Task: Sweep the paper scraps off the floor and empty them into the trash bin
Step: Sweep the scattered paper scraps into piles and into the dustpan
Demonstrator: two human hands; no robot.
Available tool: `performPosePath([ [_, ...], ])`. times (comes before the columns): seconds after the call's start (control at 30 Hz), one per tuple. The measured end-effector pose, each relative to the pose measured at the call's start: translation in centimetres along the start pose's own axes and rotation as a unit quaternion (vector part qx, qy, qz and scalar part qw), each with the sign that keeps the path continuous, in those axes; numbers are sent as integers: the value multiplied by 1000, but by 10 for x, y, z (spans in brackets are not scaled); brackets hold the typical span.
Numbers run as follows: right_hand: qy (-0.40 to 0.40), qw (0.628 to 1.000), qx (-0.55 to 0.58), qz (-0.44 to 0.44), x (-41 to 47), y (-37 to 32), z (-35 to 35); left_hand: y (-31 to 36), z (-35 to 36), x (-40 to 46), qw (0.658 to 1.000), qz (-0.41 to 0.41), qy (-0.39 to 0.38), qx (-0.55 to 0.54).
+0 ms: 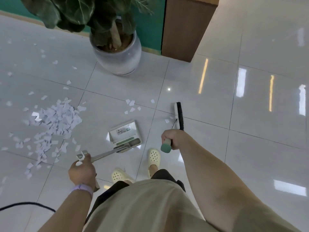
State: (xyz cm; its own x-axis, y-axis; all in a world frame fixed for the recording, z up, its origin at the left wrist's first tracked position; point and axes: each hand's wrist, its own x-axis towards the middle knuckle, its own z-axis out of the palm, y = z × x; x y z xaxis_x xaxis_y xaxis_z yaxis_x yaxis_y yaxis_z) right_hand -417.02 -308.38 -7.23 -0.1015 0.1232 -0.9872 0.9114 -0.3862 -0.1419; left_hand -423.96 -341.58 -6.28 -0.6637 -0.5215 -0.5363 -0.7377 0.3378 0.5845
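Floor tiles lie open to the right; a potted plant and a wooden cabinet stand ahead. One heap of paper scraps lies left of the one dustpan, with strays scattered around. Left hand grips the dustpan's handle; right hand grips the one broom, well apart from the heap.
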Motion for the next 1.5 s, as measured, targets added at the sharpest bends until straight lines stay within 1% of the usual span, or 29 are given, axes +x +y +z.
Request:
performPosePath([
  [0.1, -45, 999, -26, -3, 4, -19, 37, -8, -10, 2, 1000, -6, 23, -14],
  [0.23, -135, 984, -112, 14, 6, -42, 103, -20, -35, 9, 995, -40, 74, -48],
  [0.3, -165, 983, -82, 6, 13, -55, 133, -26, -51, 14, 991, -62, 94, -71],
  [0.37, -204, 979, -9, 0, 17, -66, 160, -32, -66, 19, 987, -76, 109, -91],
  [0.47, -262, 965, -12, 6, 12, -84, 197, -39, -87, 30, 978, -101, 129, -132],
  [0.53, -300, 954, -14, 1, 3, -96, 213, -37, -101, 37, 981, -83, 134, -112],
  [0.57, -305, 952, -27, -8, -4, -102, 218, -33, -106, 39, 984, -70, 131, -94],
  [0.63, -297, 954, -45, -1, -15, -114, 221, -29, -116, 46, 990, -43, 121, -62],
  [0.7, -271, 961, -53, 12, -23, -120, 218, -26, -123, 54, 993, -22, 110, -48],
  [0.8, -245, 969, -33, 18, -37, -124, 207, -20, -131, 69, 993, -15, 104, -46],
  [0.9, -214, 976, 32, 28, -53, -125, 195, -13, -141, 87, 989, -35, 115, -83],
  [1.03, -173, 975, 136, 39, -67, -128, 192, -14, -161, 116, 978, -75, 137, -137],
  [1.13, -134, 976, 169, 41, -67, -132, 202, -20, -176, 132, 971, -97, 147, -163],
  [1.23, -103, 977, 182, 34, -66, -135, 223, -26, -187, 140, 969, -112, 148, -162],
  [1.3, -84, 986, 143, 15, -64, -135, 244, -29, -192, 142, 969, -116, 147, -159],
  [1.37, -56, 997, 51, -19, -60, -134, 269, -29, -197, 144, 970, -117, 145, -157],
  [1.43, -35, 998, -37, -24, -57, -133, 296, -29, -202, 146, 969, -124, 147, -158],
  [1.5, -42, 994, -95, -24, -53, -136, 326, -29, -206, 150, 966, -135, 155, -158],
])
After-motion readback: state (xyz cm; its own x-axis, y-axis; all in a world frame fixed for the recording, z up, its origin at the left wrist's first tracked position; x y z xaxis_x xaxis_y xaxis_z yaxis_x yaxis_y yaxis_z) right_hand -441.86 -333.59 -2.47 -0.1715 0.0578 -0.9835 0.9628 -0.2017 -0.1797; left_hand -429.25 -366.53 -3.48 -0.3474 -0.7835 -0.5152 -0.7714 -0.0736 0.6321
